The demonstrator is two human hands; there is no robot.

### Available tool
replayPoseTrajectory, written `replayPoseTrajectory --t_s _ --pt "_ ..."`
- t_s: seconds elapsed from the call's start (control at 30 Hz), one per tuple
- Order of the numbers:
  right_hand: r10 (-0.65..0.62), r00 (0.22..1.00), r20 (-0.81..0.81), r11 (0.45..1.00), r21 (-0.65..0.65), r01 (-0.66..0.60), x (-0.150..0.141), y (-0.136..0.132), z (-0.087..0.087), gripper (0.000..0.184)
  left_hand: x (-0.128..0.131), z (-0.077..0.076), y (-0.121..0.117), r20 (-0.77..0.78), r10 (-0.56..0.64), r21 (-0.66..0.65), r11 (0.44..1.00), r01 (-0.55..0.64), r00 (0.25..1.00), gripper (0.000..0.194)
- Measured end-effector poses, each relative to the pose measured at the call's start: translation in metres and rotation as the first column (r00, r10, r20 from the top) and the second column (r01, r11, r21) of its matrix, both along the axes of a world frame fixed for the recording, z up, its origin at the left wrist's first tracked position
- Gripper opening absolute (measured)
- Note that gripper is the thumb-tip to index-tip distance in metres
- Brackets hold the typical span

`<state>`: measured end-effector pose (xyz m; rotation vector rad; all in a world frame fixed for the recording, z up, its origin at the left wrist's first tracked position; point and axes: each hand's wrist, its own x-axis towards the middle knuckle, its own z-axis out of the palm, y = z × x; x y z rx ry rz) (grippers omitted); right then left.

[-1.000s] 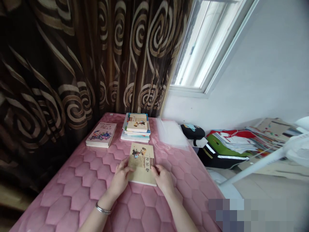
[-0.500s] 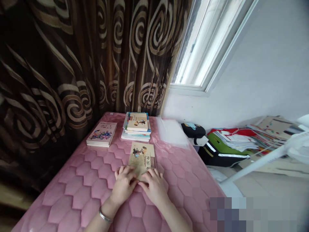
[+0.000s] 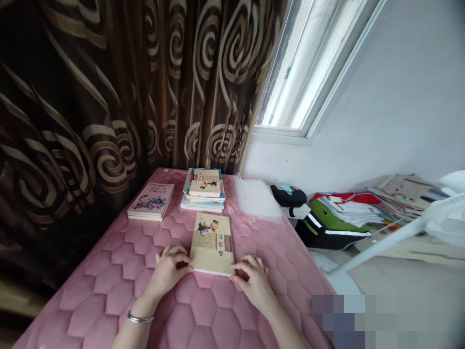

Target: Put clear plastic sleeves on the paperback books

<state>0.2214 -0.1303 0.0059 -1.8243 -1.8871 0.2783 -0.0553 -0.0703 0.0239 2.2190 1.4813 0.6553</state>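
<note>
A cream-coloured book (image 3: 212, 247) with figures and Chinese characters on its cover lies flat on the pink quilted mattress (image 3: 207, 308). At its near left corner, my left hand (image 3: 170, 269) grips the edge between thumb and fingers; a silver bangle circles that wrist. My right hand (image 3: 254, 281) pinches the near right corner in the same way. Beyond the book stands a stack of books (image 3: 203, 189), a similar cream cover on top. Further left sits a small pile of pink-covered books (image 3: 150, 201).
Clear plastic sheets (image 3: 256, 198) lie at the mattress's right edge. Past that edge are a black case (image 3: 288, 195), a green and black bag (image 3: 327, 225), piled papers (image 3: 348, 208) and a white fan (image 3: 388, 237). A dark patterned curtain (image 3: 203, 87) hangs behind.
My hands have moved apart, from close together over the book's near edge to its two near corners. More of the cover shows now. The view has shifted slightly.
</note>
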Motion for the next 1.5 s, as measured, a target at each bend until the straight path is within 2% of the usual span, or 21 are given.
replayPoseTrajectory --t_s 0.17,0.3,0.47,0.67,0.83,1.0,1.1,1.23,1.37,1.5 --pt "0.010 1.000 -0.017 1.000 -0.022 -0.010 0.002 0.001 -0.003 0.015 -0.001 0.003 -0.001 -0.011 -0.019 -0.014 1.000 0.019 1.000 0.010" --pt "0.016 1.000 0.018 1.000 0.008 -0.016 -0.001 -0.001 0.002 0.014 0.006 0.001 -0.007 -0.010 -0.001 0.056 0.998 0.002 1.000 0.011" --pt "0.062 0.995 0.073 0.995 0.077 -0.067 -0.026 -0.002 0.010 0.016 0.033 -0.006 -0.015 -0.045 -0.007 0.149 0.989 0.014 0.999 0.021" --pt "0.090 0.989 0.120 0.986 0.132 -0.106 -0.053 0.005 0.005 0.010 0.055 -0.008 -0.020 -0.021 -0.098 0.181 0.978 0.100 0.995 0.012" --pt "0.087 0.993 0.079 0.991 0.098 -0.095 -0.047 0.005 0.008 0.009 0.043 -0.006 -0.016 -0.009 -0.065 0.142 0.988 0.066 0.998 0.008" --pt "0.058 0.994 0.093 0.996 0.061 -0.064 -0.021 0.000 0.009 0.009 0.012 -0.002 -0.005 -0.001 0.045 0.064 0.997 -0.045 0.999 0.008" --pt "0.043 0.995 0.086 0.998 0.039 -0.046 -0.007 0.001 0.003 0.016 0.002 -0.002 -0.002 -0.004 0.053 0.040 0.998 -0.053 0.999 0.008" --pt "0.063 0.997 0.040 0.998 0.011 -0.064 0.000 0.002 0.001 0.020 0.002 -0.002 -0.002 -0.006 0.043 0.037 0.998 -0.043 0.999 0.007" --pt "0.107 0.994 -0.032 0.992 -0.061 -0.109 0.002 0.007 0.013 0.019 0.005 0.000 -0.004 -0.009 0.043 0.031 0.999 -0.043 0.999 0.007" --pt "0.194 0.977 -0.092 0.977 -0.072 -0.201 0.007 0.034 0.024 0.013 0.007 0.002 -0.005 0.001 0.047 0.014 0.999 -0.047 0.999 0.008"
